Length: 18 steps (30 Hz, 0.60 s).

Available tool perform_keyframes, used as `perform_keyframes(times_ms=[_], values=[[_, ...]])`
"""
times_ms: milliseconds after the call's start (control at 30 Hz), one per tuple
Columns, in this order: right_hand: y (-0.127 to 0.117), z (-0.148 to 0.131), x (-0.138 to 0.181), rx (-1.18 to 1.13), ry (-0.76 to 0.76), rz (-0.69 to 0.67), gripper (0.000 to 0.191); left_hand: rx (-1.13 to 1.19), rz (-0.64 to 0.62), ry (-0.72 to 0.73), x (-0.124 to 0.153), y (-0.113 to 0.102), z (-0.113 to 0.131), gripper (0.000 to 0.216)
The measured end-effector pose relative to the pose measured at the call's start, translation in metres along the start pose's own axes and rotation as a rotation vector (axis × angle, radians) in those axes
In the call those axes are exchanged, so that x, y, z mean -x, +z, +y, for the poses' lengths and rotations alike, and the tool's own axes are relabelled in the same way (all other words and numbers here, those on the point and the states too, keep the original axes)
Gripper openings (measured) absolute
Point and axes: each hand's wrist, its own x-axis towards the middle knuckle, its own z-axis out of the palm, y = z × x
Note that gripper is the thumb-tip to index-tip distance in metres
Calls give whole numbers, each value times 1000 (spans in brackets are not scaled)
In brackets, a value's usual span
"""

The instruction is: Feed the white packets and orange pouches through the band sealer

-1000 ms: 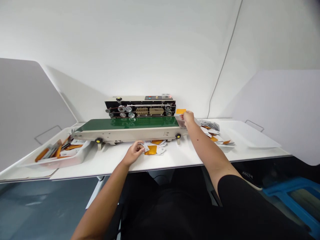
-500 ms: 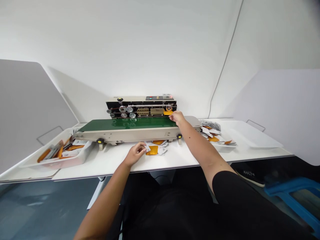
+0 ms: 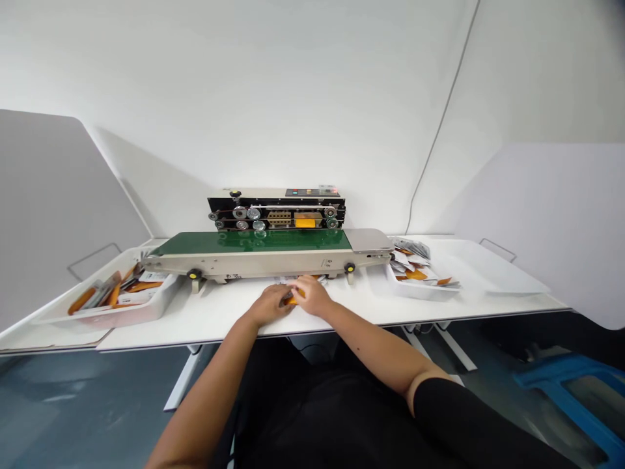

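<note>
My left hand (image 3: 269, 305) and my right hand (image 3: 312, 296) meet in front of the sealing machine, low over the table. Between their closed fingers shows a small orange packet (image 3: 295, 297), partly covered by them. A few white packets just behind are mostly hidden by the hands. Above, in the band sealer (image 3: 276, 213), another orange packet (image 3: 305, 223) sits by itself between the rollers, over the green conveyor belt (image 3: 254, 241).
A white bin (image 3: 159, 307) of orange and silver packets stands on the left. On the right, a second bin (image 3: 424, 292) holds a heap of white and orange packets. A blue stool (image 3: 561, 378) is on the floor at right.
My right hand has let go of the orange packet at the sealer and come down beside my left hand. That packet has moved left along the machine.
</note>
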Motion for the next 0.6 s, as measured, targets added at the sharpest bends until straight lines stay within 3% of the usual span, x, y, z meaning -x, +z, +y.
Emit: perform_keyframes(times_ms=[167,333,433,600], values=[[20,12,15,47,-34,-58,27,104,-11,-72,1,-2,-1,22],[16,20,14,69,46,-52,25,48,33,1,-1,0,-3,43],[17,20,15,87,52,-65,25,58,19,-28,0,2,-5,49],[18,19,15,73,62,-55,30,63,112,-129,1,1,-8,33]])
